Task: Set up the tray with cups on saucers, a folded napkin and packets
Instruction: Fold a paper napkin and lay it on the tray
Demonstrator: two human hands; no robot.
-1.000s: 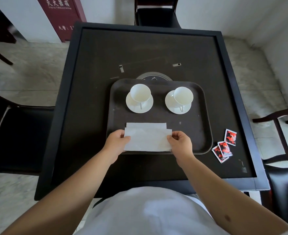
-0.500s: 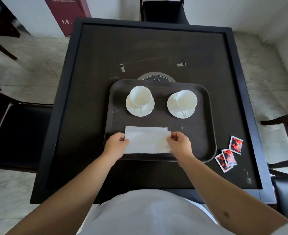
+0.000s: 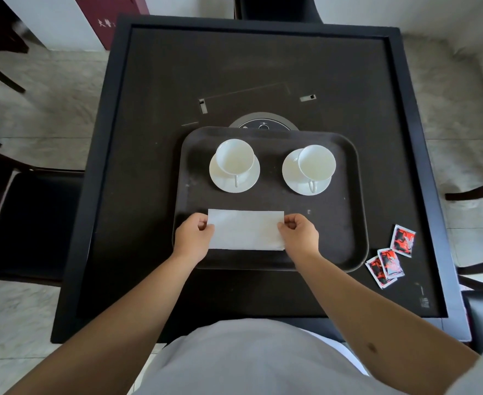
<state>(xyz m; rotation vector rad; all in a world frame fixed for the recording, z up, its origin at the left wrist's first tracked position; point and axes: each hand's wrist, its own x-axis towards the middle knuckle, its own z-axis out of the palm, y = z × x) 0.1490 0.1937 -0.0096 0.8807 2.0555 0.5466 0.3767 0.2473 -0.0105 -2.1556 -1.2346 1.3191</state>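
Observation:
A dark brown tray (image 3: 348,223) lies on the black table (image 3: 149,81). Two white cups stand on white saucers at its far side: the left cup (image 3: 234,156) on its saucer (image 3: 223,181), the right cup (image 3: 316,162) on its saucer (image 3: 291,175). A white folded napkin (image 3: 246,233) lies flat on the tray's near half. My left hand (image 3: 194,239) pinches its left edge and my right hand (image 3: 298,236) pinches its right edge. Three red and black packets (image 3: 390,259) lie on the table to the right of the tray.
A round silver-rimmed disc (image 3: 263,124) set in the table shows just beyond the tray. Dark chairs stand at the left (image 3: 29,223), the far side (image 3: 274,8) and the right (image 3: 479,238). A dark red sign (image 3: 112,15) leans on the wall at the far left.
The napkin's far flap has been folded down, so it is now a narrower, even rectangle. Both hands stayed at its ends. The view shifted slightly.

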